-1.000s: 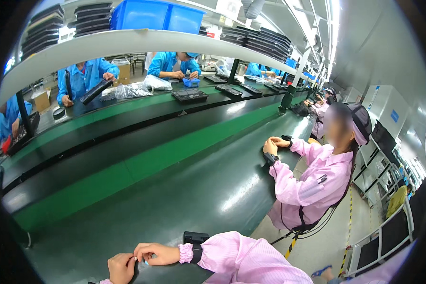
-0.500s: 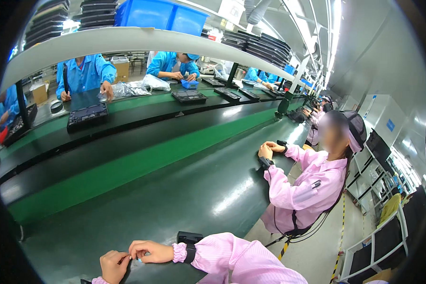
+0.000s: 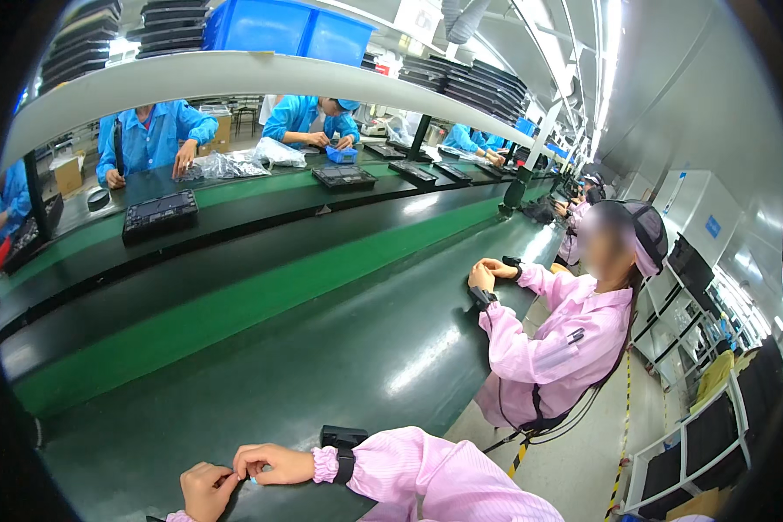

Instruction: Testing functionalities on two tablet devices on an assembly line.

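A tiny pale item [image 3: 252,478], kind not discernible, is pinched where left hand [image 3: 207,490] and right hand [image 3: 272,463] meet; black box [image 3: 344,436] lies beyond the right wrist on the surface [image 3: 261,383].

A factory with a long work line is shown. A long dark green bench [image 3: 339,348] is seen running far down the room, with a bright green stripe [image 3: 261,296] along a moving belt. Flat black trays [image 3: 158,214] are carried on the belt. Workers in blue coats [image 3: 152,130] are seated on the far side, and a worker in a pink coat [image 3: 557,339] is seated on the near side. Stacks of black trays [image 3: 487,83] and blue bins [image 3: 287,30] are kept on a white shelf [image 3: 235,74] overhead. Long lights are hung from the ceiling.
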The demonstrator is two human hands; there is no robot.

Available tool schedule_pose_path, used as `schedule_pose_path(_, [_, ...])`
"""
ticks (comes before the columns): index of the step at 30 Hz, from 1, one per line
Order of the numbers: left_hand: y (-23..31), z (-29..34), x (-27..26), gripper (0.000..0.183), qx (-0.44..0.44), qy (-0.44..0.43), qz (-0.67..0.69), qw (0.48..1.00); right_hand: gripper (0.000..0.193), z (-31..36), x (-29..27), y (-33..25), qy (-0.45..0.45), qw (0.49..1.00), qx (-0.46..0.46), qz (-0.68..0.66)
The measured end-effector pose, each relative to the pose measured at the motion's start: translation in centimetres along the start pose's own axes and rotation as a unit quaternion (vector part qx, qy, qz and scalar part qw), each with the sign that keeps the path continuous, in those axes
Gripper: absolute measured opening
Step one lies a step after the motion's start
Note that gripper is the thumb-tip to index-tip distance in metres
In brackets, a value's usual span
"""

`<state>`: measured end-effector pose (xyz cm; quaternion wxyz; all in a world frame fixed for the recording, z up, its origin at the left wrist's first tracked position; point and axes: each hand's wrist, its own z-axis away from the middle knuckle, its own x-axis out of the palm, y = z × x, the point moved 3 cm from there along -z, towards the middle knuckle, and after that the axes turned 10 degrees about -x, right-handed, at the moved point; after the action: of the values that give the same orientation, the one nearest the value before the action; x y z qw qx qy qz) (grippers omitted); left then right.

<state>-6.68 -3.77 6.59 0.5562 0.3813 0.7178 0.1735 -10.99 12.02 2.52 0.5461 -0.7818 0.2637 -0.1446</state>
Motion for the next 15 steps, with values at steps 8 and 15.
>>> schedule_pose_path(8, [-1.4,0.2,0.9,0.008,-0.016,0.045,-0.022,0.999,0.016,-0.1,0.0,0.2,0.000,1.000,-0.001,0.005])
schedule_pose_path(15, [-1.3,0.3,1.0,0.008,-0.016,0.039,-0.005,0.999,0.015,0.0,0.0,0.5,0.001,1.000,-0.005,0.005])
